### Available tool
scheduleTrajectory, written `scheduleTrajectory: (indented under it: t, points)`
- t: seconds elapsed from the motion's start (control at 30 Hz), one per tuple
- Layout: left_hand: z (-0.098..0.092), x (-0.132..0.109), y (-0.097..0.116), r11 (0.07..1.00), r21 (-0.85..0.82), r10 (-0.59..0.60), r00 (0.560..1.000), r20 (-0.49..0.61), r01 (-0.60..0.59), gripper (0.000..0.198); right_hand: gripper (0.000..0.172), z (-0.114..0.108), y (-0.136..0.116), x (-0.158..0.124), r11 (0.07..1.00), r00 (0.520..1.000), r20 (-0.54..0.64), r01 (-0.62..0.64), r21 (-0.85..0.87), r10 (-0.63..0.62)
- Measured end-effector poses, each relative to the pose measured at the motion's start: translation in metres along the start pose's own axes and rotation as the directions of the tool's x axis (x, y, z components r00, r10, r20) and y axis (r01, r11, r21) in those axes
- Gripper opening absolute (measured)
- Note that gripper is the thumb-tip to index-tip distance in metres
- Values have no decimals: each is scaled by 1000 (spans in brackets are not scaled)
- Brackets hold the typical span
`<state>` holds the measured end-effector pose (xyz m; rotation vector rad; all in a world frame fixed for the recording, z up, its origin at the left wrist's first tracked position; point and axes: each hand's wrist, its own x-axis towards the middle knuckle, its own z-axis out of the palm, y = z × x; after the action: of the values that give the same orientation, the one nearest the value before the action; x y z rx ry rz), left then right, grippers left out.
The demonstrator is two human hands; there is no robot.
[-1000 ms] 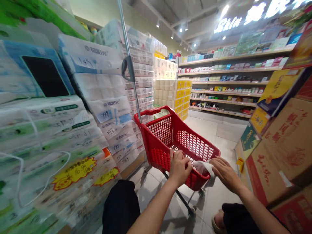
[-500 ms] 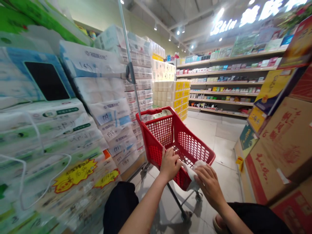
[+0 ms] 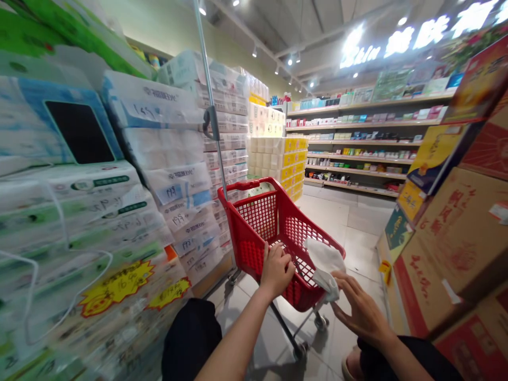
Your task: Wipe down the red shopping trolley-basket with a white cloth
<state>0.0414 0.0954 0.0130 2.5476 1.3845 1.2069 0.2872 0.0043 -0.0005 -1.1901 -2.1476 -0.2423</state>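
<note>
In the head view, the left hand [image 3: 277, 268] is closed over the near rim of the red shopping cart [image 3: 273, 227]. Just right of it, the right hand [image 3: 359, 307] pinches a white cloth [image 3: 325, 263] that drapes over the same rim, its fingers spread. Close on the left of the grip rise stacked tissue packs [image 3: 166, 174] and a metal pole [image 3: 210, 106]; yellow price tags [image 3: 117, 286] carry handwriting too blurred to read. To the right stand cardboard boxes [image 3: 448, 248] with red print. Beyond the cart are shelves [image 3: 357, 143] under a lit sign [image 3: 397, 39] starting "Skin".
</note>
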Motion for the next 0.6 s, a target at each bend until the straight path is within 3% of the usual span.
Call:
scheduleTrajectory:
  t: [0.1,0.17,0.23,0.37,0.5,0.6]
  points:
    - [6,4,-1,1000,9,-9,1000,-12,10,13,27,-2,-9,15,995,994,73,-79,57,75]
    - [8,5,-2,1000,11,-13,1000,-16,13,14,26,5,-10,28,994,992,50,-112,-8,113]
    - [8,5,-3,1000,11,-13,1000,-15,13,14,24,15,-4,38,993,996,42,-68,-100,73]
    - [6,3,-4,1000,9,-1,1000,3,1,13,28,29,25,45,993,991,121,69,-94,-57]
    - [9,2,2,1000,2,-10,1000,8,10,13,29,28,62,41,993,996,91,30,-112,-20]
    - [12,1,10,1000,-6,-21,1000,3,21,12,29,26,74,38,994,998,57,-19,-111,25]
